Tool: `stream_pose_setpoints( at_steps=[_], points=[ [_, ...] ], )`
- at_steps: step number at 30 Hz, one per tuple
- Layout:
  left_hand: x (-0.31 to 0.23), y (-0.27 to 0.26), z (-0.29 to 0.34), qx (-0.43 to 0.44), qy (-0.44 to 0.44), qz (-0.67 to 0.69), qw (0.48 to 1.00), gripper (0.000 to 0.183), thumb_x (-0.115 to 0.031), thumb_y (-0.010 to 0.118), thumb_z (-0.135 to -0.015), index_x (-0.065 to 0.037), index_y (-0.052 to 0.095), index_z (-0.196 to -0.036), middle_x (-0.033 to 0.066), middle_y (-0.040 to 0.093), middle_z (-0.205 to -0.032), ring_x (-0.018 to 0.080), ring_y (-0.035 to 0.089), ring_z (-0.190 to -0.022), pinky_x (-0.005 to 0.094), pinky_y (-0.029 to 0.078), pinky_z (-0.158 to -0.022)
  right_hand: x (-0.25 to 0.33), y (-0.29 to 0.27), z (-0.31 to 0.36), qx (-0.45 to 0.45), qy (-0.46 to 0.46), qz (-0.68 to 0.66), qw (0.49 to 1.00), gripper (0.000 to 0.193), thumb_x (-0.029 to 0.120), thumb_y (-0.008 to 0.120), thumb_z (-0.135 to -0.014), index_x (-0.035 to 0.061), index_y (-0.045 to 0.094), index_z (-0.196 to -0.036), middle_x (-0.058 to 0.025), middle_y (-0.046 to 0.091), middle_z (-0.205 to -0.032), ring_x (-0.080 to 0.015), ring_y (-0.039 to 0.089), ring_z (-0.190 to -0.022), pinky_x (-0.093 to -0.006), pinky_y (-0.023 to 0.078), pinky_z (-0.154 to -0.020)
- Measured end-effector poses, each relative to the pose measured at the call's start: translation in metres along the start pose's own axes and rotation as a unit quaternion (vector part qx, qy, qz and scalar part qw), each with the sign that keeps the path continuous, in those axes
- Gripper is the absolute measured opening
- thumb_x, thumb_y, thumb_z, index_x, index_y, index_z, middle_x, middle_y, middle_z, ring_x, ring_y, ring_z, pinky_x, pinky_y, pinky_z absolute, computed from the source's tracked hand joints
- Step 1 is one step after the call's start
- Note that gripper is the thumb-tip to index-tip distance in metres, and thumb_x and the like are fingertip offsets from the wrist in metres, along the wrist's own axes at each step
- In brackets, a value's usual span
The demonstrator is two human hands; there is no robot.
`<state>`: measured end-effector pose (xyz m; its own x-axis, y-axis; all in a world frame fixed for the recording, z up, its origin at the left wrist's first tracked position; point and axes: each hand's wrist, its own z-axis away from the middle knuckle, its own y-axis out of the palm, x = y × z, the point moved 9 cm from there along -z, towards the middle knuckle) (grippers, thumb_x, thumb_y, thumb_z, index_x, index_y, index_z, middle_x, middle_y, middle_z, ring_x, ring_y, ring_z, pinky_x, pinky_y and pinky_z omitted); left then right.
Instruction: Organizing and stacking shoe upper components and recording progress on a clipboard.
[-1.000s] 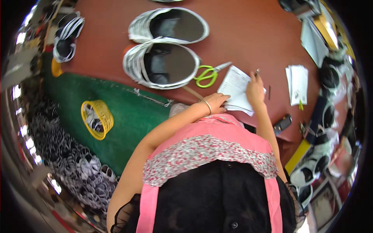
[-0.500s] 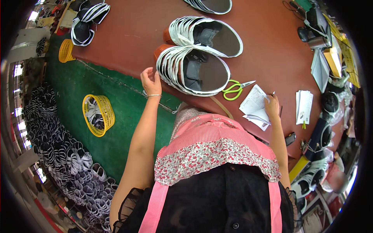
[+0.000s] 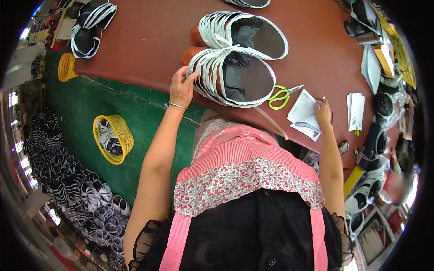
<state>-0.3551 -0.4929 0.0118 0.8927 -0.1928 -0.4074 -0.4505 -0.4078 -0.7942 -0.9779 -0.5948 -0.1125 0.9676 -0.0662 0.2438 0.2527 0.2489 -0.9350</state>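
Note:
On the red-brown table lie two bundles of stacked shoe uppers, black and brown with white edging; the nearer stack (image 3: 229, 81) overlaps the farther stack (image 3: 266, 38). My left hand (image 3: 181, 91) is at the left end of the nearer stack, fingers apart, thumb and fingertips touching the layered edges. My right hand (image 3: 323, 114) rests at the right side of some written paper sheets (image 3: 304, 110), fingers closed round a slim pen (image 3: 323, 97), mostly hidden. Scissors with green handles (image 3: 281, 97) lie between the stack and the papers.
A yellow basket (image 3: 128, 145) holding pieces stands on the green floor, near a large heap of black-and-white uppers (image 3: 68, 167). Another yellow basket (image 3: 64, 67) sits by the table corner. More paper slips (image 3: 356, 112) lie right; boxes and bagged shoes line the far right.
My left hand has moved up and right, from beside the nearer stack onto its edge. My right hand stays by the papers. The whole view has shifted slightly.

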Motion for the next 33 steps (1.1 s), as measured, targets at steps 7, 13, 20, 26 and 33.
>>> stream_pose_setpoints(
  at_steps=[7, 13, 20, 26, 33],
  points=[
    [-0.01, -0.004, -0.008, 0.017, -0.031, 0.033, 0.999, 0.026, -0.018, 0.078, -0.086, -0.016, 0.07, -0.111, 0.01, 0.056, -0.13, 0.0305, 0.06, -0.111, 0.0416, 0.053, -0.09, -0.002, 0.001, 0.002, -0.007, 0.013, -0.007, 1.0, 0.031, 0.026, 0.066, -0.093, 0.0073, 0.073, -0.117, -0.0124, 0.065, -0.128, -0.0362, 0.064, -0.117, -0.0441, 0.051, -0.099],
    [-0.019, -0.004, -0.014, 0.004, -0.041, 0.015, 0.999, 0.038, -0.019, 0.081, -0.082, -0.014, 0.067, -0.117, 0.0126, 0.056, -0.132, 0.0338, 0.057, -0.114, 0.0439, 0.05, -0.094, -0.001, 0.001, 0.001, -0.023, -0.014, -0.015, 1.0, 0.03, 0.024, 0.068, -0.093, 0.0069, 0.073, -0.116, -0.0136, 0.066, -0.124, -0.0363, 0.065, -0.115, -0.0444, 0.052, -0.097],
    [-0.057, 0.004, -0.023, 0.055, 0.089, -0.031, 0.994, 0.045, -0.001, 0.067, -0.085, -0.019, 0.074, -0.126, 0.0125, 0.059, -0.13, 0.0328, 0.06, -0.114, 0.0427, 0.051, -0.095, -0.002, -0.002, 0.002, -0.042, -0.02, -0.035, 0.998, 0.028, 0.022, 0.069, -0.092, 0.0055, 0.074, -0.113, -0.0153, 0.067, -0.118, -0.0372, 0.065, -0.111, -0.045, 0.052, -0.095],
    [-0.075, 0.002, -0.03, 0.044, 0.028, -0.005, 0.999, 0.041, -0.017, 0.074, -0.085, -0.017, 0.07, -0.126, 0.0113, 0.057, -0.132, 0.0323, 0.059, -0.116, 0.0443, 0.049, -0.094, -0.001, -0.009, 0.007, -0.057, -0.033, -0.042, 0.997, 0.027, 0.018, 0.07, -0.09, 0.0012, 0.074, -0.111, -0.0191, 0.067, -0.118, -0.0397, 0.065, -0.111, -0.0455, 0.052, -0.095],
    [-0.1, 0.022, -0.041, 0.021, -0.023, -0.013, 0.999, 0.047, -0.027, 0.081, -0.082, -0.007, 0.061, -0.12, 0.0132, 0.058, -0.129, 0.0356, 0.057, -0.116, 0.0477, 0.045, -0.098, 0.022, -0.024, 0.01, -0.053, -0.058, -0.043, 0.996, 0.028, 0.013, 0.07, -0.087, -0.0013, 0.073, -0.111, -0.0226, 0.066, -0.119, -0.0424, 0.064, -0.111, -0.0465, 0.051, -0.097]
  ],
)
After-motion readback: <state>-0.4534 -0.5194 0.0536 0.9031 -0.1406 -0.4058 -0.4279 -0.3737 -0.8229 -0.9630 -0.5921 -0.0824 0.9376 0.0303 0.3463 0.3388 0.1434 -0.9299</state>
